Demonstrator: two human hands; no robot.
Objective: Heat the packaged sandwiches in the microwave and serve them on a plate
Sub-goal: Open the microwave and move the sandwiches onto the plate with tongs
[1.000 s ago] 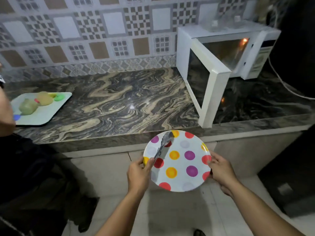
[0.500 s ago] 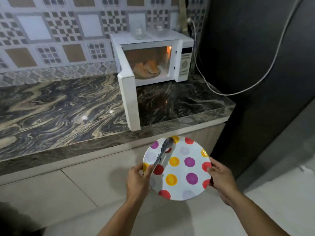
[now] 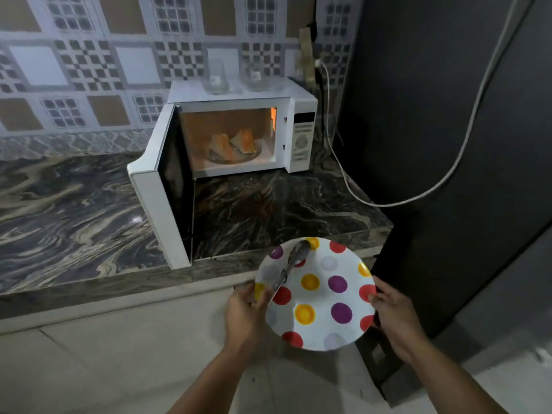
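Note:
A white plate [image 3: 321, 319] with coloured dots is held in front of the counter edge. My left hand [image 3: 245, 315] grips its left rim and pins the handle of metal tongs [image 3: 291, 264] that lie across the plate. My right hand [image 3: 394, 315] grips the right rim. The white microwave [image 3: 301, 127] stands on the counter with its door [image 3: 161, 189] swung open to the left and its inside lit. Two triangular sandwiches [image 3: 233, 143] sit on a dish inside it.
The marble counter [image 3: 74, 210] stretches left of the microwave. Two glasses [image 3: 236, 77] stand on top of the microwave. A white cable [image 3: 448, 174] hangs across a dark tall surface at the right. Patterned tiles cover the wall behind.
The view has swung right and closer to the microwave, so the sandwiches inside now show. The tray at the far left has left the view. Both hands keep the same hold on the plate.

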